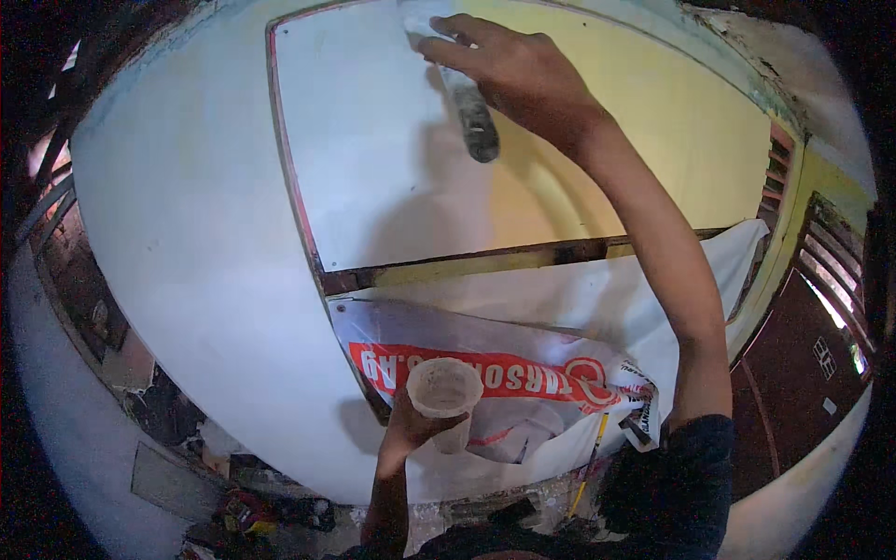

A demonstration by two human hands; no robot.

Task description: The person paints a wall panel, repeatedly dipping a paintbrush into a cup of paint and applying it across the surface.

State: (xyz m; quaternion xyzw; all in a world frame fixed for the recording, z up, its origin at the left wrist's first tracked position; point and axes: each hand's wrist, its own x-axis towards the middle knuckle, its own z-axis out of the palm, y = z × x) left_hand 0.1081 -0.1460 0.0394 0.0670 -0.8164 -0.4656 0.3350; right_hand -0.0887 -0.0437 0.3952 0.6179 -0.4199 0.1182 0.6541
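High on the wall panel, my right hand (523,79) is closed around a paintbrush (478,126). Its dark, paint-smeared handle points downward and its upper end meets the panel near the top edge of the view. The panel is white on its left part (350,149) and yellow on its right (653,131). Low in front of me, my left hand (406,427) grips a translucent plastic cup (445,390) from the side and below. White residue coats the inside of the cup; how much it holds is hard to make out.
Below the panel hangs a loose white banner (551,434) with a red strip, sagging and crumpled at its right. A wooden frame strip (297,140) edges the panel. To the right are a dark red door (793,383) and slatted openings (835,243). Clutter (247,513) lies at lower left.
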